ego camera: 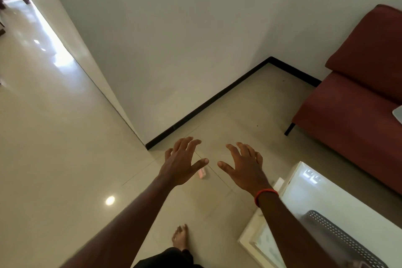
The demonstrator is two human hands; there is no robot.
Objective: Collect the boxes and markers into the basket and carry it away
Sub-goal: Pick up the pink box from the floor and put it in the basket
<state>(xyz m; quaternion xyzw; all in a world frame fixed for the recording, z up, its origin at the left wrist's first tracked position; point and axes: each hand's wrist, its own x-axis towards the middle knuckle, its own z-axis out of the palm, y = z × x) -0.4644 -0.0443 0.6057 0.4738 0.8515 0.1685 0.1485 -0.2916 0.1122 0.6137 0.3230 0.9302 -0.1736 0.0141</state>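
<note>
My left hand (182,162) and my right hand (244,166) are stretched out side by side above the floor, fingers spread, holding nothing. A small pink and white box (201,173) lies on the floor tiles just below my left thumb, partly hidden by it. A grey perforated basket (339,238) stands on the white glossy table (304,191) at the lower right, behind my right forearm. No markers are visible.
A dark red sofa (359,98) stands against the right wall with a grey flat object (398,114) on its seat. A white wall corner with black skirting (206,104) is ahead. A corridor opens at the left. My bare foot (180,237) is on the tiles below.
</note>
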